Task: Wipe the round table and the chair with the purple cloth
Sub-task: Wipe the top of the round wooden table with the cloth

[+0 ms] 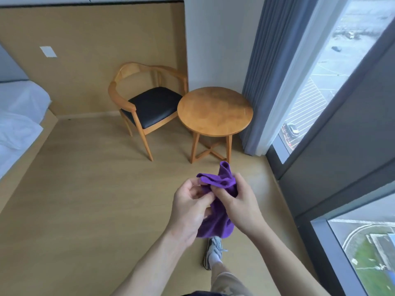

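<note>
We pinched the cloth [215, 201] between both hands, left [190, 208] and right [239, 206], bunching it for wiping, near us; the table [214, 111] and chair [147, 103] stood farther off.

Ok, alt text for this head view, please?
Both hands, left hand and right hand, grip a bunched purple cloth in mid-air. Ahead stand a bare round wooden table and a black-seated wooden armchair.

A white-sheeted bed [19, 116] at left; grey curtain [256, 82] beside the window [320, 71].
</note>
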A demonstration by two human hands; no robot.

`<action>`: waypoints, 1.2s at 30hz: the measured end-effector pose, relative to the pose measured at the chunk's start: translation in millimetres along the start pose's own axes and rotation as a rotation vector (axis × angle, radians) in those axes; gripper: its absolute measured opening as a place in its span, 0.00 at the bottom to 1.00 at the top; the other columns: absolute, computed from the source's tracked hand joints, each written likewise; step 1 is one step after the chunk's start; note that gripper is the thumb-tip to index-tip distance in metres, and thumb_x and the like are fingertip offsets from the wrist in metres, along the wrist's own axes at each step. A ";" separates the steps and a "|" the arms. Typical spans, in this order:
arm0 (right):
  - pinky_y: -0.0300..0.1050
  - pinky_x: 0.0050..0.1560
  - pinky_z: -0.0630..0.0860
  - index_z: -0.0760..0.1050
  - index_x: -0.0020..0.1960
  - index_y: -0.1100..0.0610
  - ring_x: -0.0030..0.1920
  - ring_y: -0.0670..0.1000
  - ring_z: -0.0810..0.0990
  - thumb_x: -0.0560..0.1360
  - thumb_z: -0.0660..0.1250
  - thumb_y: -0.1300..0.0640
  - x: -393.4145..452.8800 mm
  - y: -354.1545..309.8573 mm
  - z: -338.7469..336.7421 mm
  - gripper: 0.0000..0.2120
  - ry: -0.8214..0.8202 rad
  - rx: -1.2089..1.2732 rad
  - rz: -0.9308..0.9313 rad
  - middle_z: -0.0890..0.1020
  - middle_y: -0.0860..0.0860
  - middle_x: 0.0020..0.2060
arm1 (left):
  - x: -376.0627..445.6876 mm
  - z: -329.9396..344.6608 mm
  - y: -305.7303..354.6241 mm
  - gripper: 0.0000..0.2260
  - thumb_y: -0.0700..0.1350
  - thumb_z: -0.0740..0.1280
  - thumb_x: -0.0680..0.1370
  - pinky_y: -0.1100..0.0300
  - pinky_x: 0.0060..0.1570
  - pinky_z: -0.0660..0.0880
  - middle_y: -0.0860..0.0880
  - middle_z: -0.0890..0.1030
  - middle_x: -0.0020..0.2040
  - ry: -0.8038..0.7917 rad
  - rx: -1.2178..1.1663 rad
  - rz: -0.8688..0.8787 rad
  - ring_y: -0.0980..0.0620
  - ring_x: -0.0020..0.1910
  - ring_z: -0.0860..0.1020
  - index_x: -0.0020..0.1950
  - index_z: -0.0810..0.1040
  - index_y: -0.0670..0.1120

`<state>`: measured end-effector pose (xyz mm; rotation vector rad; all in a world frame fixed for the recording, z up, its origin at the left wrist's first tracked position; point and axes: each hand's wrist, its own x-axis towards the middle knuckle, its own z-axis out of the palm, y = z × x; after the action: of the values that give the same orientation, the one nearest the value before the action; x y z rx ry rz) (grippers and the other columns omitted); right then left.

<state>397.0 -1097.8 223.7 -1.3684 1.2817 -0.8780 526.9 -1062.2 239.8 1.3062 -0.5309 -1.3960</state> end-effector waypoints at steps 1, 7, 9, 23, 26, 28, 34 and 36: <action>0.37 0.40 0.72 0.75 0.40 0.48 0.38 0.44 0.78 0.75 0.73 0.51 19.4 1.5 1.6 0.08 0.007 0.037 0.019 0.80 0.44 0.37 | 15.6 0.1 4.7 0.09 0.29 0.68 0.79 0.55 0.36 0.80 0.42 0.86 0.49 -0.006 0.007 -0.004 0.49 0.39 0.83 0.56 0.77 0.40; 0.46 0.42 0.73 0.77 0.46 0.60 0.39 0.49 0.76 0.71 0.67 0.52 138.1 5.5 7.4 0.11 -0.050 0.210 0.146 0.79 0.50 0.36 | 119.3 -3.6 49.9 0.16 0.29 0.65 0.80 0.52 0.38 0.77 0.43 0.77 0.42 -0.012 0.087 -0.043 0.49 0.36 0.80 0.41 0.66 0.46; 0.46 0.43 0.71 0.76 0.48 0.63 0.40 0.49 0.75 0.70 0.66 0.52 178.0 0.3 13.1 0.14 -0.068 0.237 0.178 0.78 0.50 0.37 | 151.9 -5.5 69.0 0.17 0.28 0.64 0.80 0.54 0.37 0.77 0.43 0.76 0.41 0.008 0.090 -0.058 0.50 0.35 0.79 0.40 0.65 0.47; 0.36 0.40 0.77 0.75 0.55 0.56 0.42 0.45 0.82 0.68 0.75 0.39 382.3 -30.8 84.1 0.25 -0.198 0.244 0.201 0.83 0.46 0.41 | 343.2 -26.6 146.2 0.16 0.35 0.73 0.70 0.35 0.52 0.78 0.43 0.81 0.41 0.170 0.011 -0.056 0.41 0.43 0.82 0.45 0.66 0.46; 0.36 0.43 0.78 0.76 0.56 0.57 0.45 0.46 0.84 0.68 0.77 0.42 416.6 -36.0 107.8 0.25 -0.179 0.273 0.264 0.85 0.48 0.43 | 387.5 -44.8 157.8 0.17 0.34 0.74 0.70 0.48 0.41 0.82 0.43 0.83 0.43 0.125 -0.036 -0.116 0.43 0.43 0.84 0.45 0.67 0.45; 0.37 0.45 0.79 0.76 0.58 0.59 0.49 0.50 0.86 0.70 0.77 0.46 439.7 -39.3 118.8 0.24 -0.162 0.367 0.327 0.86 0.53 0.49 | 416.0 -55.7 168.6 0.12 0.29 0.72 0.75 0.56 0.37 0.81 0.41 0.85 0.47 0.073 -0.114 -0.169 0.43 0.45 0.86 0.50 0.71 0.41; 0.40 0.51 0.79 0.77 0.59 0.54 0.54 0.51 0.84 0.68 0.80 0.41 492.7 -50.8 128.4 0.27 -0.140 0.368 0.271 0.85 0.53 0.54 | 492.3 -62.1 204.0 0.11 0.28 0.65 0.78 0.53 0.48 0.83 0.35 0.85 0.53 -0.108 -0.160 -0.271 0.40 0.53 0.85 0.60 0.77 0.33; 0.46 0.53 0.81 0.76 0.61 0.51 0.56 0.54 0.84 0.69 0.80 0.50 505.3 -45.9 125.9 0.24 -0.118 0.306 0.270 0.84 0.54 0.55 | 515.7 -56.0 209.7 0.10 0.28 0.64 0.79 0.53 0.46 0.83 0.34 0.83 0.52 -0.140 -0.139 -0.298 0.39 0.52 0.85 0.59 0.78 0.33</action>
<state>612.7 -1571.6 176.3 -0.9667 1.1541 -0.7580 766.5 -1566.0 196.8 1.2153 -0.3328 -1.7480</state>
